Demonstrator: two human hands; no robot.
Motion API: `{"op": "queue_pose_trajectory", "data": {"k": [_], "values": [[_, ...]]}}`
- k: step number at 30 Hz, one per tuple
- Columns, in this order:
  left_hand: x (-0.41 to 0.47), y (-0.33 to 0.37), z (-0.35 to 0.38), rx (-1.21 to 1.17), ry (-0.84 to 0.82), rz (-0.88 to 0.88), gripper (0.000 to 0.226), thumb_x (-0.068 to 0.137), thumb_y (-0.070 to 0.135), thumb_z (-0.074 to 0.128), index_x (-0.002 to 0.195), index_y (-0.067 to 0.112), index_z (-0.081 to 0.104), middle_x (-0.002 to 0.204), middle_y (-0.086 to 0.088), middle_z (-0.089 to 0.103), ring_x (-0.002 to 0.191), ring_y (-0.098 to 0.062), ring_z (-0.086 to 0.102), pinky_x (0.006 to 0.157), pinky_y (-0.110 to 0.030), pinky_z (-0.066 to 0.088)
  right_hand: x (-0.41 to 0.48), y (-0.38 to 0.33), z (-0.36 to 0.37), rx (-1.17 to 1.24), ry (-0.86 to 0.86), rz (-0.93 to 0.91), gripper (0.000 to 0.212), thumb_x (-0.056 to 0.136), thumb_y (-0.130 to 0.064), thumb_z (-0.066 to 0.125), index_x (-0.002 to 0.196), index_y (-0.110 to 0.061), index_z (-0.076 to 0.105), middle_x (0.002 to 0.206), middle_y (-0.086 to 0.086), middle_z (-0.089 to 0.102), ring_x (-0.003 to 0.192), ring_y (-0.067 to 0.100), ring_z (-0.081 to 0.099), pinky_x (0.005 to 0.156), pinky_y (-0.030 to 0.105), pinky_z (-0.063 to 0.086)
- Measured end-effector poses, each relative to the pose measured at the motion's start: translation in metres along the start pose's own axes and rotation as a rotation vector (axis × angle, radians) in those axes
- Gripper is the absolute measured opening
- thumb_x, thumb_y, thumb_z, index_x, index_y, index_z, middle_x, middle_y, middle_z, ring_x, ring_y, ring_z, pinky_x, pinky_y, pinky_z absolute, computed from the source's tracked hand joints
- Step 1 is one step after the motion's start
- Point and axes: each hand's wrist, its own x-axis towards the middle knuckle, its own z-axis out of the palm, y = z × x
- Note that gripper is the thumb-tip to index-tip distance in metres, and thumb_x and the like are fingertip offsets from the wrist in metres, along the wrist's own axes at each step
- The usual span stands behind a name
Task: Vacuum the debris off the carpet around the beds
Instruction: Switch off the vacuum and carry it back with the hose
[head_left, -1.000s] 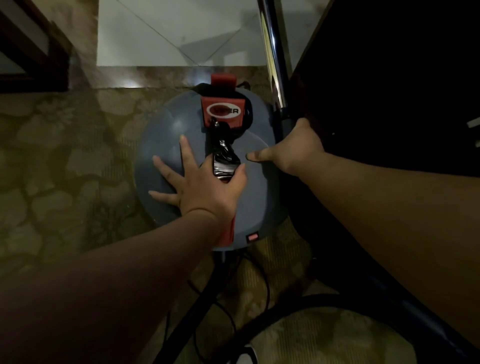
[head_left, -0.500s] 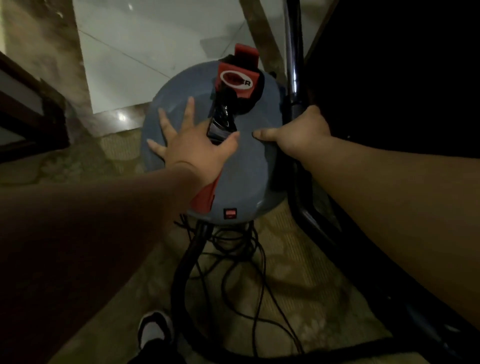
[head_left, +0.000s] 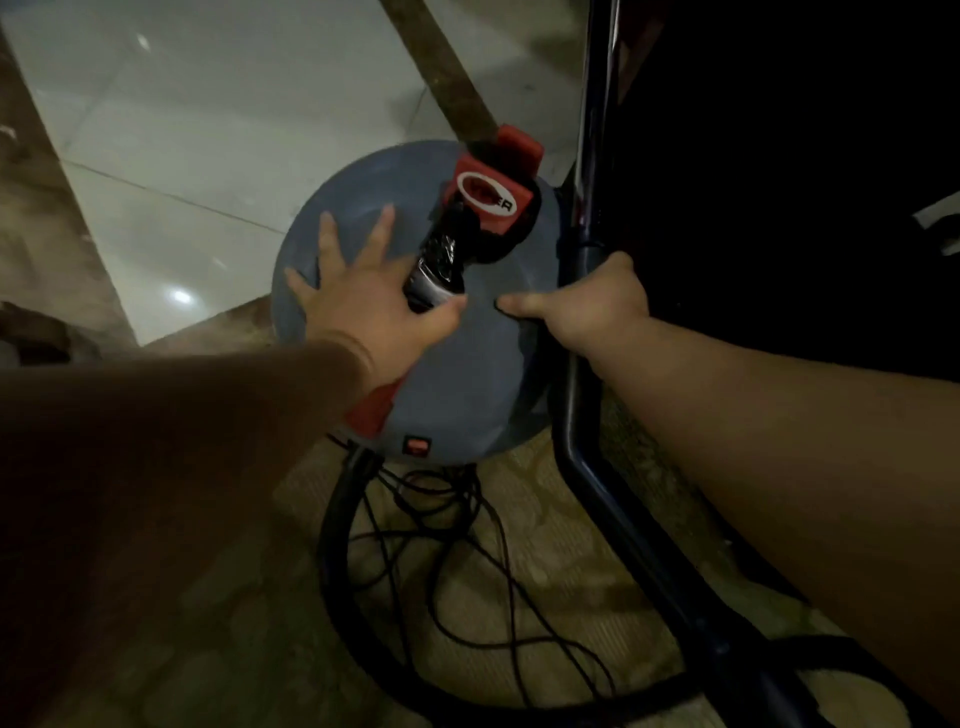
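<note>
vacuum (head_left: 467, 374) under spread left fingers (head_left: 382, 231), right hand (head_left: 592, 306) gripping its rim

Glossy white floor tiles (head_left: 208, 130) are filling the upper left and are catching soft spots of reflected light (head_left: 179, 296). A mottled brown stone border strip (head_left: 36, 218) is running along their left side, and a narrower brown stone band (head_left: 441, 67) is crossing them at the top. A patterned beige carpet (head_left: 582, 519) is lying nearer, in dim light. A large black piece of furniture (head_left: 805, 156) is looming at right, too dark to identify.
</note>
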Motion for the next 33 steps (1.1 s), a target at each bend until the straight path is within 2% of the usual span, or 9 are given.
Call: {"op": "queue_pose_trajectory", "data": {"k": [8, 12, 16, 20, 22, 26, 30, 33], "values": [[0.092, -0.003, -0.037, 0.061, 0.0, 0.139, 0.092, 0.063, 0.086, 0.024, 0.143, 0.048, 0.047, 0.167, 0.019, 0.003, 0.154, -0.028, -0.011, 0.117, -0.069, 0.002, 0.047, -0.042, 0.004, 0.073, 0.039, 0.059, 0.109, 0.059, -0.049, 0.1, 0.141, -0.015, 0.037, 0.135, 0.005, 0.059, 0.119, 0.028, 0.063, 0.081, 0.033, 0.05], [0.115, -0.002, -0.048, 0.089, -0.03, 0.177, 0.092, 0.063, 0.087, 0.021, 0.145, 0.05, 0.043, 0.168, 0.018, 0.0, 0.154, -0.03, -0.014, 0.116, -0.069, 0.002, 0.06, -0.056, 0.004, 0.056, 0.057, 0.096, 0.106, 0.058, -0.05, 0.1, 0.137, -0.016, 0.038, 0.132, 0.005, 0.061, 0.117, 0.029, 0.064, 0.081, 0.034, 0.052], [0.123, 0.002, -0.052, 0.126, -0.105, 0.208, 0.082, 0.071, 0.084, 0.034, 0.146, 0.05, 0.041, 0.167, 0.018, -0.01, 0.152, -0.032, -0.021, 0.115, -0.071, -0.001, 0.066, -0.059, -0.002, 0.079, 0.053, 0.139, 0.104, 0.058, -0.047, 0.101, 0.135, -0.017, 0.039, 0.117, -0.003, 0.056, 0.104, 0.02, 0.06, 0.079, 0.031, 0.051], [0.122, 0.007, -0.059, 0.035, -0.186, 0.224, 0.069, 0.074, 0.076, 0.05, 0.138, 0.05, 0.044, 0.166, 0.017, -0.015, 0.148, -0.035, -0.03, 0.112, -0.075, -0.009, 0.065, -0.061, -0.004, 0.09, 0.038, 0.165, 0.109, 0.056, -0.044, 0.103, 0.139, -0.018, 0.038, 0.116, -0.007, 0.055, 0.099, 0.014, 0.056, 0.073, 0.026, 0.049], [0.127, 0.012, -0.066, -0.051, -0.243, 0.222, 0.056, 0.071, 0.065, 0.062, 0.124, 0.047, 0.054, 0.166, 0.017, -0.012, 0.147, -0.037, -0.03, 0.111, -0.075, -0.011, 0.066, -0.064, 0.0, 0.088, 0.067, 0.191, 0.113, 0.054, -0.044, 0.103, 0.142, -0.017, 0.038, 0.119, -0.006, 0.055, 0.102, 0.014, 0.056, 0.074, 0.024, 0.049], [0.131, 0.011, -0.076, -0.127, -0.314, 0.227, 0.044, 0.063, 0.051, 0.073, 0.106, 0.043, 0.067, 0.167, 0.018, -0.005, 0.149, -0.035, -0.027, 0.11, -0.076, -0.012, 0.057, -0.076, 0.008, 0.028, 0.136, 0.226, 0.116, 0.052, -0.046, 0.104, 0.144, -0.015, 0.04, 0.133, 0.001, 0.06, 0.119, 0.022, 0.062, 0.088, 0.03, 0.05], [0.123, -0.018, -0.087, -0.257, -0.25, 0.197, 0.031, 0.064, 0.042, 0.075, 0.092, 0.039, 0.063, 0.165, 0.015, 0.014, 0.153, -0.025, -0.013, 0.111, -0.076, -0.009, 0.044, -0.098, 0.026, 0.046, 0.135, 0.244, 0.109, 0.054, -0.044, 0.104, 0.141, -0.015, 0.043, 0.133, 0.001, 0.061, 0.12, 0.022, 0.062, 0.088, 0.029, 0.05], [0.123, -0.057, -0.104, -0.283, -0.191, 0.13, 0.033, 0.068, 0.041, 0.076, 0.097, 0.039, 0.062, 0.162, 0.011, 0.02, 0.153, -0.018, -0.004, 0.113, -0.074, -0.008, 0.042, -0.124, 0.057, 0.061, 0.085, 0.206, 0.114, 0.055, -0.043, 0.103, 0.146, -0.015, 0.04, 0.136, 0.001, 0.06, 0.123, 0.023, 0.061, 0.095, 0.032, 0.052]]}}
